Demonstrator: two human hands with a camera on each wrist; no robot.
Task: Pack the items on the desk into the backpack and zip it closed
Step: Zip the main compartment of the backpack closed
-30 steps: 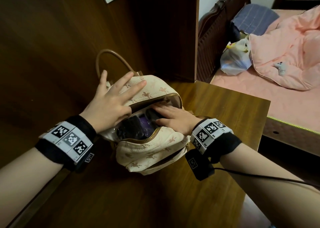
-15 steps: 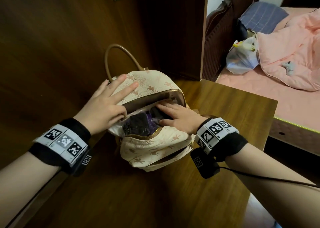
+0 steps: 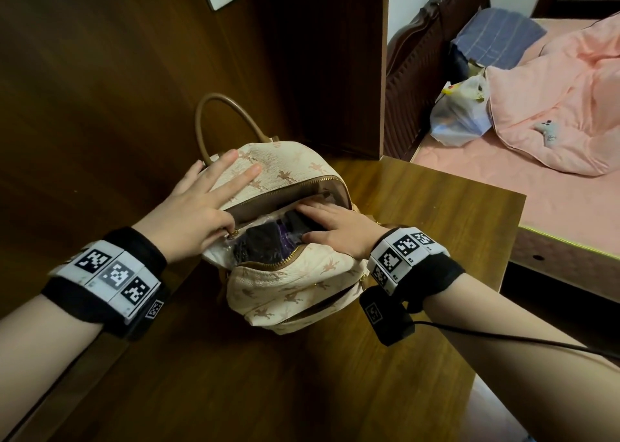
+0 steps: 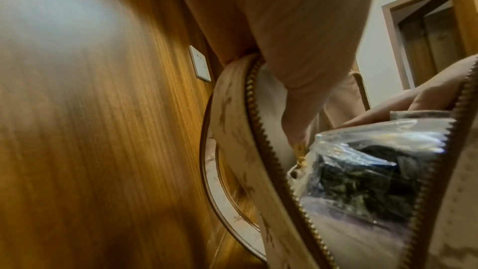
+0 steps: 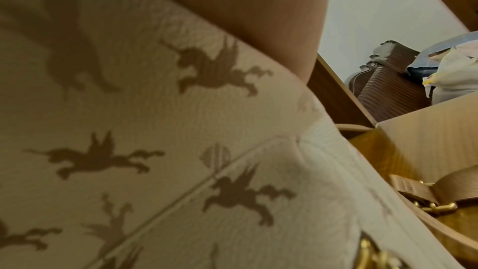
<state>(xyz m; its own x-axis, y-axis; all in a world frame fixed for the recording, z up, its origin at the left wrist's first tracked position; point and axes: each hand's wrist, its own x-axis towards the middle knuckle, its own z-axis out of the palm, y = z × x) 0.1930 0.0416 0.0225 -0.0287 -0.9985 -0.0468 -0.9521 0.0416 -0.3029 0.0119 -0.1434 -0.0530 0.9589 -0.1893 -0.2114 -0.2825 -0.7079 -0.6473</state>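
Sitting on the desk (image 3: 419,213) with its mouth gaping, the cream backpack (image 3: 295,284) looks soft and floppy. Inside it lies a clear plastic bag (image 4: 367,171) of dark stuff, crinkly and probably light. Right hand (image 3: 339,230) lies flat on that bag, fingers straight, pressing it down. At the backpack's left rim, left hand (image 3: 194,216) spreads its upper fingers over the top panel while thumb and a lower finger seem to pinch the gold zipper pull (image 4: 300,151). That's the place to grip.
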